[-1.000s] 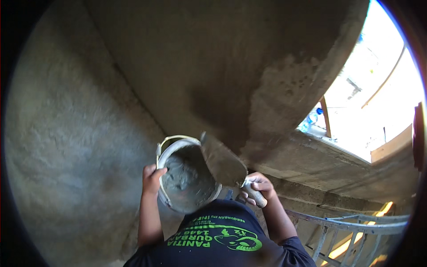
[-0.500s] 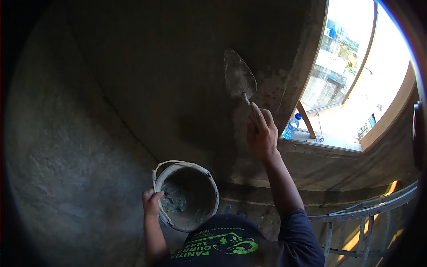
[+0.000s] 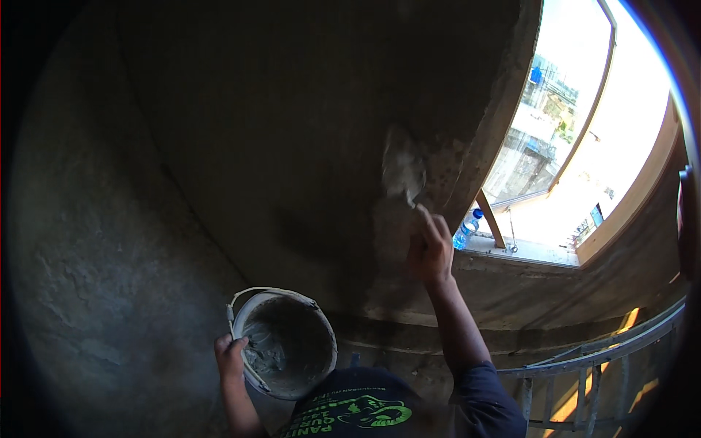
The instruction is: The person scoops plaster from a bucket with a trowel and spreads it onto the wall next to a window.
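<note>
My right hand [image 3: 432, 248] is closed round the handle of a pointed trowel [image 3: 403, 166], its blade against the dark grey wall [image 3: 307, 146] just left of the window. The blade looks smeared by motion, and most of the handle is hidden by my fingers. Low on the left, my left hand [image 3: 231, 355] grips the rim of a bucket [image 3: 328, 332], the thumb over the edge. Wet grey mortar [image 3: 264, 352] lies inside it, mostly on the side by my thumb. The bucket's wire handle [image 3: 252, 290] rests up around the far rim.
On the right an open window with a wooden frame [image 3: 504, 146] lets in bright light. A water bottle with a blue cap [image 3: 467, 229] stands on its sill. At lower right is a metal ladder-like railing [image 3: 562, 365]. Another rough grey wall [image 3: 95, 292] meets the first on the left.
In the picture, the trowel and my right hand sit lower than before, nearer the window sill's height. Bucket and left hand appear shifted left and down; the whole view has moved too.
</note>
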Demonstrator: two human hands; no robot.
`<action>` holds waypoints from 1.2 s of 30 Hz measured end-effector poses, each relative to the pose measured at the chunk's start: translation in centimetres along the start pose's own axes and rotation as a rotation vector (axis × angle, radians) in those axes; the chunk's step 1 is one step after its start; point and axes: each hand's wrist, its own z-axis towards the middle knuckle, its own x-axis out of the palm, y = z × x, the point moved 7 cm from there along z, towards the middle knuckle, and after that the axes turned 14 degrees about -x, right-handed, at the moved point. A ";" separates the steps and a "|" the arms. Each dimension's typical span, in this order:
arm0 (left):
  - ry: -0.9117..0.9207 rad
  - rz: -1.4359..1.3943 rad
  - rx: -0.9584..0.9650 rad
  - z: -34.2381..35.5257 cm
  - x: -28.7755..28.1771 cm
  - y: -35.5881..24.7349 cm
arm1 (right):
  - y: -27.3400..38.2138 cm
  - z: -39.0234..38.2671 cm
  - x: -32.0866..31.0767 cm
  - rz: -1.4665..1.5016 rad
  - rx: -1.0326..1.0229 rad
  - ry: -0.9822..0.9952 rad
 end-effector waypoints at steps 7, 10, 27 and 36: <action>-0.008 0.028 0.012 -0.1 0.6 -0.6 | 0.7 7.5 -1.4 -0.180 -0.006 0.016; 0.015 0.003 0.011 0.0 0.4 0.0 | -0.2 4.5 1.0 -0.267 0.016 0.197; 0.004 0.059 0.002 0.8 -0.4 0.8 | -1.1 -1.9 0.1 -0.255 0.144 0.123; 0.003 0.067 -0.015 0.8 0.1 0.6 | -0.1 7.5 -1.9 -0.160 -0.064 -0.075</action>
